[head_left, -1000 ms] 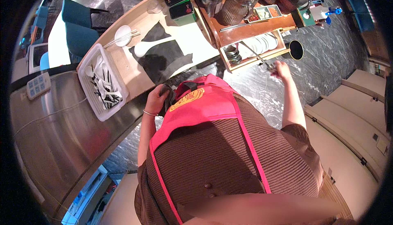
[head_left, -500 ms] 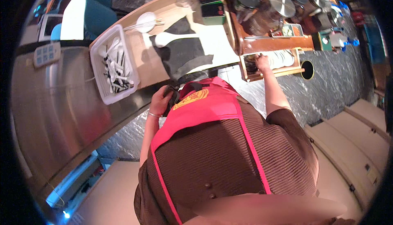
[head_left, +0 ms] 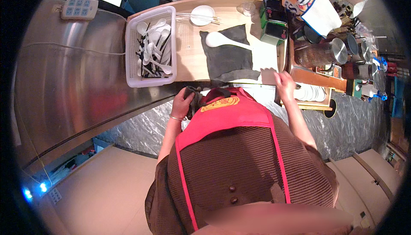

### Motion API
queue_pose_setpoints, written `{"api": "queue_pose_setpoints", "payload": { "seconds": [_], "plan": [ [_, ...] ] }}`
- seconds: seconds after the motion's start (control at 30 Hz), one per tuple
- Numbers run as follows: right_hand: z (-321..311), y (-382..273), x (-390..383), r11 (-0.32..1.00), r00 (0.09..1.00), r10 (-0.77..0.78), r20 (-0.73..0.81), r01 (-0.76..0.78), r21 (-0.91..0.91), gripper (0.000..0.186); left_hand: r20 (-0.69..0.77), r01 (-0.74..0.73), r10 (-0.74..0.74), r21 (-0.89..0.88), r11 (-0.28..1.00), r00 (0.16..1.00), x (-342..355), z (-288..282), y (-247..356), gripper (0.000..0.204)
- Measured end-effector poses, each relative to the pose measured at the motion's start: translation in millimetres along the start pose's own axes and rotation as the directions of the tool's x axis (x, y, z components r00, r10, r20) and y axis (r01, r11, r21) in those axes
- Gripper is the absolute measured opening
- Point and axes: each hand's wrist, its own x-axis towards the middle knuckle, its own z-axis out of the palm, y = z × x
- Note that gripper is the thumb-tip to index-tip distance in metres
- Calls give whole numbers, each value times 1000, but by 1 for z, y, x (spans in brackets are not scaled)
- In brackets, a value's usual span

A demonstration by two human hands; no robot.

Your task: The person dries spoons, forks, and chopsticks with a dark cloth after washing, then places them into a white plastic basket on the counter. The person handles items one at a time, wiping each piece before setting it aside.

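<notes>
My left hand (head_left: pixel 181 106) is closed around a bunched dark cloth (head_left: pixel 195 99) in front of the counter, beside the red apron. My right hand (head_left: pixel 286 86) is at the counter's front right corner, its fingers curled; what they hold, if anything, I cannot make out. Just right of it, an open drawer (head_left: pixel 330 97) contains a row of white dishes (head_left: pixel 310 93). On the counter, a large white spoon (head_left: pixel 218 39) rests on a spread dark cloth (head_left: pixel 229 60). To its left stands a white plastic basket (head_left: pixel 130 59) full of white spoons (head_left: pixel 165 68) and dark-handled utensils.
Behind the cloth, chopsticks (head_left: pixel 184 16) lie by a small white plate (head_left: pixel 202 15). Green-and-black boxes (head_left: pixel 274 33), metal-lidded jars (head_left: pixel 338 52) and a patterned bag (head_left: pixel 317 10) crowd the right. A steel surface (head_left: pixel 72 76) extends left, with a switch panel (head_left: pixel 80 8) on it.
My right hand has come out of the drawer and moved left to the counter's corner. The left hand keeps its hold on the dark cloth. The whole view has shifted.
</notes>
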Motion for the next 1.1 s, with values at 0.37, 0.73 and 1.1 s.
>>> {"api": "queue_pose_setpoints", "payload": {
  "seconds": [0.37,0.73,1.1],
  "plan": [
    [189,-177,186,910,913,-104,395,247,-332,68,-85,-57,51,-72,996,995,-5,-17,5,14],
    [127,-210,152,963,878,-267,396,224,153,37,-31,93,-109,-331,939,994,26,-25,0,21],
    [14,-215,35,640,567,-753,333,513,572,22,680,631,-161,-530,567,716,112,80,80,45]
  ]
}}
